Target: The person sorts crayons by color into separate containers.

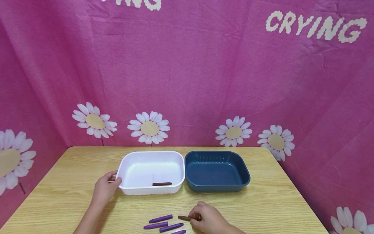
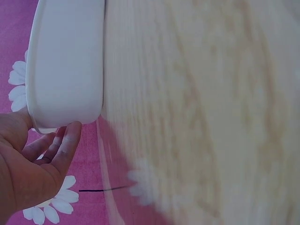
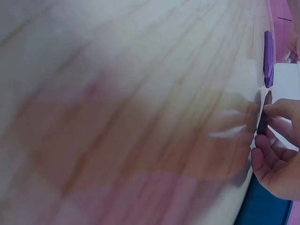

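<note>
My left hand (image 1: pixel 105 188) holds the left end of a white plastic tray (image 1: pixel 152 190), thumb at the rim and fingers against the outer wall, as the left wrist view shows. Inside that tray, near its front wall, lies a dark brown crayon (image 1: pixel 162 184). My right hand (image 1: pixel 208 217) pinches another brown crayon (image 1: pixel 183 218) between thumb and fingers, low over the front of the table. Just left of it, several purple crayons (image 1: pixel 160 218) lie on the wood, the nearest cut off by the frame's lower edge. One purple crayon (image 3: pixel 268 58) also shows in the right wrist view.
A dark blue tray (image 1: pixel 217 188) stands against the white tray's right side, with nothing seen in it. Both rest on a light wooden table (image 1: pixel 271 201). Behind and beside the table hangs a pink cloth (image 1: pixel 187 81) with daisies and white letters.
</note>
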`<state>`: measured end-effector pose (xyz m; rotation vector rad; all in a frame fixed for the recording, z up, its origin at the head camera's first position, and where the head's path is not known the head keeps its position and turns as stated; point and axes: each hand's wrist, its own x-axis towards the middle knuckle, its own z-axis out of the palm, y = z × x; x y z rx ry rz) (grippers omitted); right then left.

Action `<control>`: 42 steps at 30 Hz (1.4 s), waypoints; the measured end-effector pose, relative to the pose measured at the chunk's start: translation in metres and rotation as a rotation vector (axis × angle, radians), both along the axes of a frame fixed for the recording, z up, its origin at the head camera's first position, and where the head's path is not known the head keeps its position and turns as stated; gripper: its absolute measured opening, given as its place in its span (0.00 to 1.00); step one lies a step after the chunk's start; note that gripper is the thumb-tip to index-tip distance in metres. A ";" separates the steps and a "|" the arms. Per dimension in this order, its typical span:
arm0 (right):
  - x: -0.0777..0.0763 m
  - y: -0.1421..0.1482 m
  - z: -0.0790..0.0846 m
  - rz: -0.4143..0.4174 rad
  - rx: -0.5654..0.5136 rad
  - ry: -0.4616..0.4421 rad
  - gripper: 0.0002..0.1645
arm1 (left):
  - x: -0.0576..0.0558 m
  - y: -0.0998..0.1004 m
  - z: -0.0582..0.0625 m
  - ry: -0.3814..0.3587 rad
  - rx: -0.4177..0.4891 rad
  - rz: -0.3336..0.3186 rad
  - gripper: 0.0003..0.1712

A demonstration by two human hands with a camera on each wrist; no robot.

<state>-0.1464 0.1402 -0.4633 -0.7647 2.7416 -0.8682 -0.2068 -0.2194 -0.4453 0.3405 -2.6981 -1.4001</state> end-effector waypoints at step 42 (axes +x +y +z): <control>-0.042 -0.019 0.053 0.017 0.021 0.285 0.05 | -0.001 -0.001 -0.001 0.010 0.015 0.002 0.28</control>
